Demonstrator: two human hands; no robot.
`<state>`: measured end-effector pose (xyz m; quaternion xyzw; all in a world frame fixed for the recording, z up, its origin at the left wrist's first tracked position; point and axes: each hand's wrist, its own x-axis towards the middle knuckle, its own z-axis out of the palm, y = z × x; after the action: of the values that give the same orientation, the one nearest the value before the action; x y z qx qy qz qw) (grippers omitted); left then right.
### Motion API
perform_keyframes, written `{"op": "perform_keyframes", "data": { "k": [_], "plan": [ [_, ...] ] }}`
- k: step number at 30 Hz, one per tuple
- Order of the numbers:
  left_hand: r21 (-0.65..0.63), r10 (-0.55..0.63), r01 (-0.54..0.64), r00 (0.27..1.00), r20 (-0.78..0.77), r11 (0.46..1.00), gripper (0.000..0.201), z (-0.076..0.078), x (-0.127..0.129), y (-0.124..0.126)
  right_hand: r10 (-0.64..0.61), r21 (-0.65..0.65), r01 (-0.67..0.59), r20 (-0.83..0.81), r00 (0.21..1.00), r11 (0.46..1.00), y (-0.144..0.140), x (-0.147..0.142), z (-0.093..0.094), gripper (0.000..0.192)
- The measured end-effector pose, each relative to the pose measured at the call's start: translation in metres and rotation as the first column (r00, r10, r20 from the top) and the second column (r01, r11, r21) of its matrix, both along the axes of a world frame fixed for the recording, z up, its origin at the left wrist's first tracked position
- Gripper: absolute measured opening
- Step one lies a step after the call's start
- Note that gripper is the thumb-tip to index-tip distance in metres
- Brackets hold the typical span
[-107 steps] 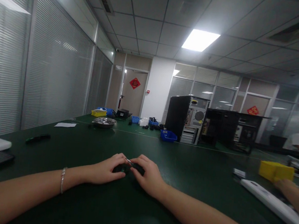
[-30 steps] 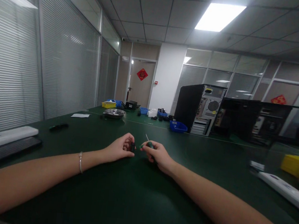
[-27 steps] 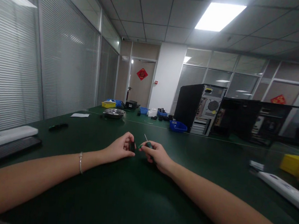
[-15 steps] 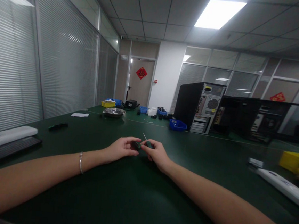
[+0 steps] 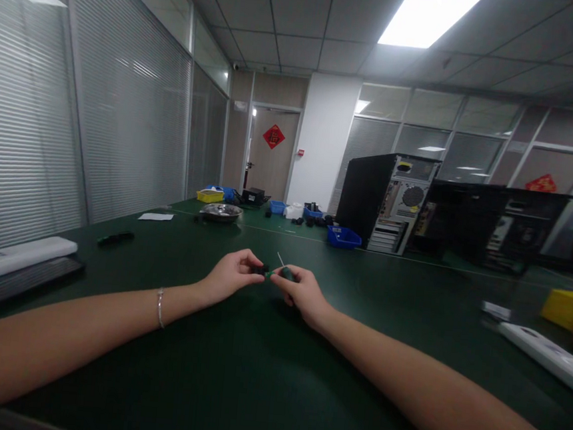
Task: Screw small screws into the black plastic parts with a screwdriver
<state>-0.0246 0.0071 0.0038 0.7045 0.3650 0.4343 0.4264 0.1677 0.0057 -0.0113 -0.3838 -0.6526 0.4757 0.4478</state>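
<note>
Both my hands meet over the dark green table [image 5: 262, 373]. My left hand [image 5: 231, 277] pinches a small black part [image 5: 260, 268] between thumb and fingers. My right hand [image 5: 300, 293] is closed around a small green-handled screwdriver [image 5: 284, 273] whose thin metal shaft sticks up and to the left. The black part and the screwdriver's handle end touch between my fingertips. A thin bracelet sits on my left wrist.
A white bar and a dark flat slab [image 5: 16, 265] lie at the left edge, a black tool [image 5: 115, 237] beyond them. A metal bowl [image 5: 220, 212], blue and yellow bins and two open computer cases [image 5: 388, 200] stand far back. A white strip [image 5: 545, 355] and yellow box [image 5: 569, 310] lie right.
My hands have come together: a second ago the black part and the screwdriver were a little apart, now they touch. The view has tilted slightly upward.
</note>
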Motion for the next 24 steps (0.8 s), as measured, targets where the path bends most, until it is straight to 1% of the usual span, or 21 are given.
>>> {"op": "perform_keyframes", "data": {
  "k": [3, 6, 10, 13, 18, 22, 24],
  "plan": [
    [0.056, -0.014, 0.015, 1.000, -0.023, 0.998, 0.028, -0.002, 0.002, -0.001, -0.030, 0.061, 0.026, 0.067, 0.997, 0.998, -0.004, -0.003, 0.003, 0.025],
    [0.115, -0.044, 0.048, 0.998, -0.034, 0.992, 0.027, -0.007, 0.002, 0.001, -0.063, 0.112, 0.053, 0.089, 0.994, 0.992, -0.002, -0.003, 0.002, 0.021],
    [0.216, 0.011, 0.010, 0.996, -0.094, 0.976, 0.025, -0.011, 0.002, 0.002, -0.075, 0.144, 0.058, 0.115, 0.991, 0.988, 0.001, -0.002, 0.000, 0.019],
    [0.279, 0.030, 0.010, 0.990, -0.138, 0.960, 0.021, -0.009, 0.004, 0.000, -0.081, 0.168, 0.061, 0.116, 0.990, 0.984, 0.002, -0.003, -0.001, 0.019],
    [0.355, 0.079, 0.000, 0.975, -0.208, 0.935, 0.015, -0.005, 0.007, -0.006, -0.108, 0.143, 0.095, 0.090, 0.990, 0.985, -0.002, -0.004, 0.002, 0.019],
    [0.404, 0.150, -0.034, 0.954, -0.259, 0.914, 0.013, -0.004, 0.007, -0.006, -0.064, 0.089, 0.061, 0.041, 0.997, 0.994, -0.007, -0.005, 0.005, 0.020],
    [0.417, 0.167, -0.042, 0.949, -0.267, 0.908, 0.013, -0.005, 0.007, -0.006, -0.052, 0.073, 0.050, 0.027, 0.998, 0.996, -0.008, -0.006, 0.005, 0.020]
  ]
}}
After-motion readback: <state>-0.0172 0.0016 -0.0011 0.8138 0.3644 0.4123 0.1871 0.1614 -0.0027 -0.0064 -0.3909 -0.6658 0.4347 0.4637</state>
